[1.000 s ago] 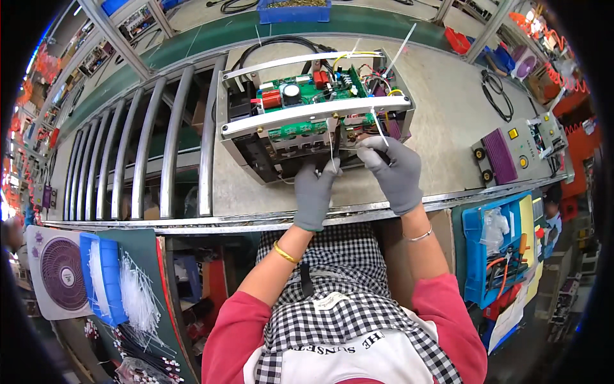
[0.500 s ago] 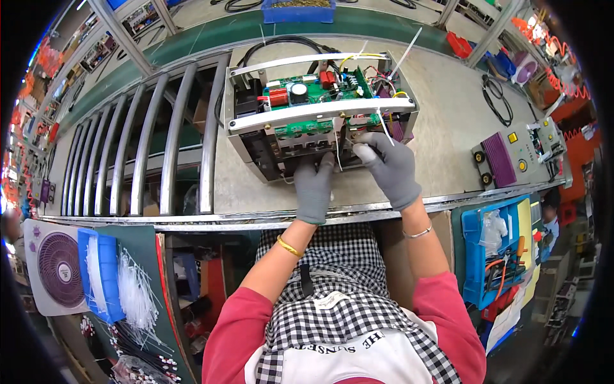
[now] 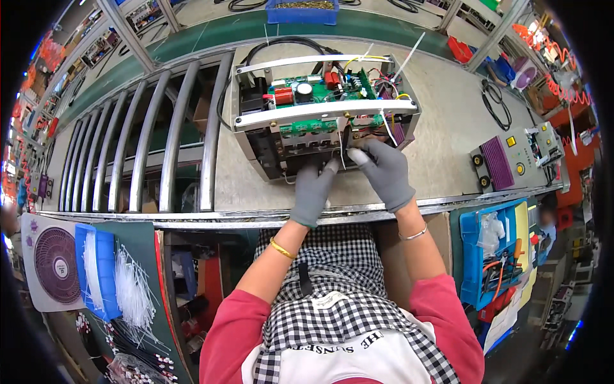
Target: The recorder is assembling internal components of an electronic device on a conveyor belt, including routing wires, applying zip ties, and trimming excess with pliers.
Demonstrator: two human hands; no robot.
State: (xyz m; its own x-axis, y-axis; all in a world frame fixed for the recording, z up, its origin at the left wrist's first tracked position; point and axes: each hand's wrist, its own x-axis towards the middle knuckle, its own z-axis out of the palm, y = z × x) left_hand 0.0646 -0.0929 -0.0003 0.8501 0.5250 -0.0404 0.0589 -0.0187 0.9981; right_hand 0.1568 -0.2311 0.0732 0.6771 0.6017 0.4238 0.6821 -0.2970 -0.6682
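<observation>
Right hand moved nearer left hand; both — gloved — at chassis.

A pale bench adjoins a conveyor of metal rollers at left. Metal posts stand beyond, beside a green strip.

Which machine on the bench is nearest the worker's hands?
The middle machine, its green circuit board exposed; left hand and right hand are at its near side. The purple-finned machine stands farther right.
</observation>
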